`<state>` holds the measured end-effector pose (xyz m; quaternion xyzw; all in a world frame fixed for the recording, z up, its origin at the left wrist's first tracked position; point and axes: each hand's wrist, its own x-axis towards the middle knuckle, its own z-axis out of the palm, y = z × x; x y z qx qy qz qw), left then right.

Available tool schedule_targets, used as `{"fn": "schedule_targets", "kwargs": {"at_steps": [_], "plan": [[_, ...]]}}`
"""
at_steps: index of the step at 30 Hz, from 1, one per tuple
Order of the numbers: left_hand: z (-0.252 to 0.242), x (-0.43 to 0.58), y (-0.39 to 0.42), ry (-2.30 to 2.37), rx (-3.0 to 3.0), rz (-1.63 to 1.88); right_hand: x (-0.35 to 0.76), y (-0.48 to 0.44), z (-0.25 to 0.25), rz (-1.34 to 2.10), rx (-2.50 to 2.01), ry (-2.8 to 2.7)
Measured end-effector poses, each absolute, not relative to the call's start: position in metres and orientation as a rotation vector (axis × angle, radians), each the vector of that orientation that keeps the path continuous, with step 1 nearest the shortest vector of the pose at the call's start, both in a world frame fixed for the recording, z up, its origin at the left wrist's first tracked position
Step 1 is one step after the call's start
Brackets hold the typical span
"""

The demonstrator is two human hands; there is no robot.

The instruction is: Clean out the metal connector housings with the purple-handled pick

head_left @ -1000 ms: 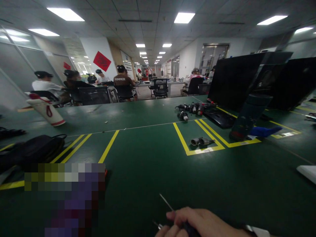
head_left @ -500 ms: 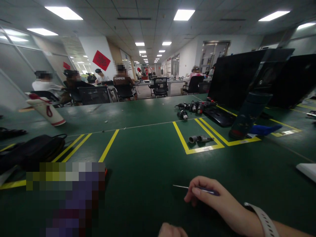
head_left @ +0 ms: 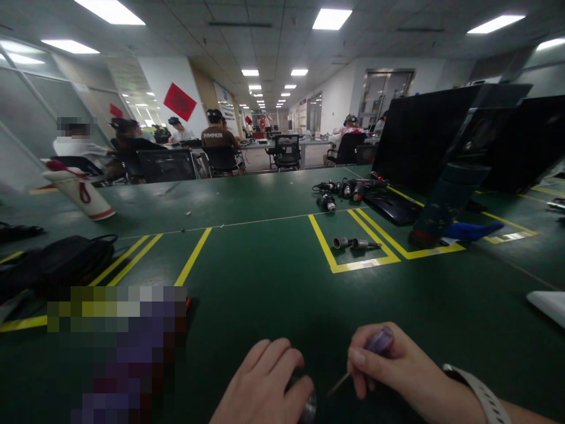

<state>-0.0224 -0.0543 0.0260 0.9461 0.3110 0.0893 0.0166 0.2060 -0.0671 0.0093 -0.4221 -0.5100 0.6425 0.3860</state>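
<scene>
My right hand [head_left: 397, 365] is closed on a small screwdriver [head_left: 381, 340] with a purple, partly see-through handle. Its thin metal shaft points down and left. At the bottom middle, my left hand [head_left: 265, 380] curls round a rounded metal piece [head_left: 311, 406]. A shiny edge of that piece shows by the thumb; most of it is hidden under the fingers and at the picture's lower edge. The screwdriver tip lies close to its right side, and I cannot tell whether they touch.
Two metal fittings [head_left: 356, 243] lie inside a yellow taped box. Behind them are dark tool parts [head_left: 329, 202]. A dark bottle [head_left: 445, 206] stands at right before black monitors [head_left: 419, 138]. On the left are a black bag [head_left: 75, 259] and a white cup [head_left: 82, 194]. Several people sit beyond.
My left hand has come up into view from the bottom edge, round the metal piece. My right hand has tilted the screwdriver, whose shaft went from pointing left to pointing down-left.
</scene>
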Motion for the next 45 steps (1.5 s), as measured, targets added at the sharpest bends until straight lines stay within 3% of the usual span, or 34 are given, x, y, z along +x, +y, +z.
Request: {"fn": "schedule_targets", "kwargs": {"at_steps": [5, 21, 28, 35, 45], "plan": [[0.021, -0.028, -0.045, 0.990, 2.763, 0.340, 0.200, -0.079, 0.004, 1.690, -1.067, -1.411], [0.014, -0.025, -0.044, 1.051, 1.858, 0.532, 0.198, -0.088, 0.016, 1.097, -0.906, -2.079], [0.010, -0.017, -0.053, 1.069, 1.589, 0.667, 0.194, -0.088, 0.009, 1.011, -1.049, -1.905], [0.001, -0.016, -0.058, 1.019, 1.568, 0.678, 0.197, -0.086, 0.015, 1.237, -1.021, -1.607], [0.014, -0.013, -0.060, 1.069, 1.379, 0.756, 0.199, -0.086, 0.021, 0.858, -1.035, -1.782]]}}
